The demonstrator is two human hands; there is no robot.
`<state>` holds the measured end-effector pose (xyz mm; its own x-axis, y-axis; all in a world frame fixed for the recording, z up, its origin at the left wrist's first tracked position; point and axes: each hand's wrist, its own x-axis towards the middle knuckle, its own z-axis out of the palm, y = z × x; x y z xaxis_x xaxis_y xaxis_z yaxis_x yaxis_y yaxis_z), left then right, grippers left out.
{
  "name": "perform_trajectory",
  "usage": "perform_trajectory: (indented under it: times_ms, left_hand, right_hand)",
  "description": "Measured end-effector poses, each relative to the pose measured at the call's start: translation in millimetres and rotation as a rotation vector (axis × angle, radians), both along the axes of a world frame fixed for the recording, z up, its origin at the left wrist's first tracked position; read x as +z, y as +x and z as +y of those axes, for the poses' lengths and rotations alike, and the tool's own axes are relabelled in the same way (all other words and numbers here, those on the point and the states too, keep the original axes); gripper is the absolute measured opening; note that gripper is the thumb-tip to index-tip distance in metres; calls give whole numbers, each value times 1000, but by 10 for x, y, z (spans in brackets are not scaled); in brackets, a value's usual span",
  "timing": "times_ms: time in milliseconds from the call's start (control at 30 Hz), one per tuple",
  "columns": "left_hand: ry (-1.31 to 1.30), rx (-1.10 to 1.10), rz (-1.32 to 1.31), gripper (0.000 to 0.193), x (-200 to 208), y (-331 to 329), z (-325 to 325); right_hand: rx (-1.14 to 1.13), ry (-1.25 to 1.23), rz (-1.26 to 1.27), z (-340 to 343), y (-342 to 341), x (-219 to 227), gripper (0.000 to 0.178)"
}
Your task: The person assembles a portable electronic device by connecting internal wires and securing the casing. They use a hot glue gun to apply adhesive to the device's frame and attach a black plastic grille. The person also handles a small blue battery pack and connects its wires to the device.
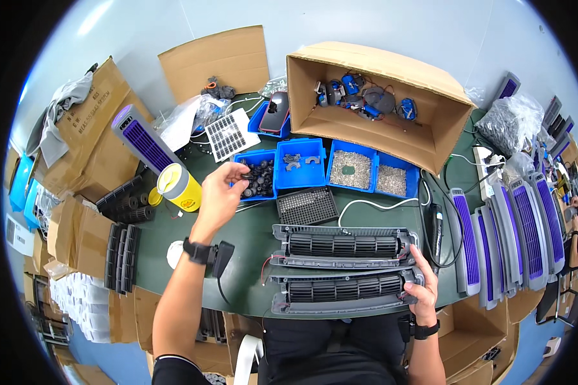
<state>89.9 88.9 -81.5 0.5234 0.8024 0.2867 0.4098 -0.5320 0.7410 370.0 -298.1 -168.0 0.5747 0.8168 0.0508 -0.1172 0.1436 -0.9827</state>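
Note:
My left hand (221,192) reaches over the left blue bin (268,198), which holds small black round parts (259,179). Its thumb and forefinger close at the bin's edge on what looks like one small black part. Before me lie two grey fan housings side by side, an upper housing (340,247) and a lower housing (347,292), each with a long black slatted roller inside. Thin red wires show at their left ends. My right hand (424,289) grips the right end of the lower housing, its thumb on top and fingers alongside the upper one.
Blue bins with grey clips (292,162) and small metal screws (352,168) stand beyond a black grid tray (307,206). Behind them an open carton (366,138) holds motors. A yellow canister (180,187) stands left. Purple-grilled panels (526,212) line the right; a cable (456,250) loops nearby.

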Motion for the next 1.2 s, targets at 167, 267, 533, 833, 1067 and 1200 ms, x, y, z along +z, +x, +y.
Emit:
perform_trajectory:
  times_ms: [167,267,533,833,1067,1200]
  left_hand:
    - [-973,-107,-789,31,-1,-431,-686]
    - [-1225,-148,-982,26,-338,-742,-1074]
    - [-1360,-145,-1082,26,-632,-1025,-1720]
    - [-1034,12,-637,22,-710,-889,-1880]
    - [-825,45,-503,26,-550,-734,-1520]
    - [-799,14,-430,26,-578,-671,-1448]
  right_hand:
    - [-10,4,-1,-11,21,-32,97]
    - [-32,-4,-5,-8,3,-35,98]
    - [-11,16,58,55,-79,140,97]
    - [7,-12,90,112,-67,216,102]
    - [18,-25,69,133,-56,219,104]
    - [14,-33,69,121,-41,201,104]
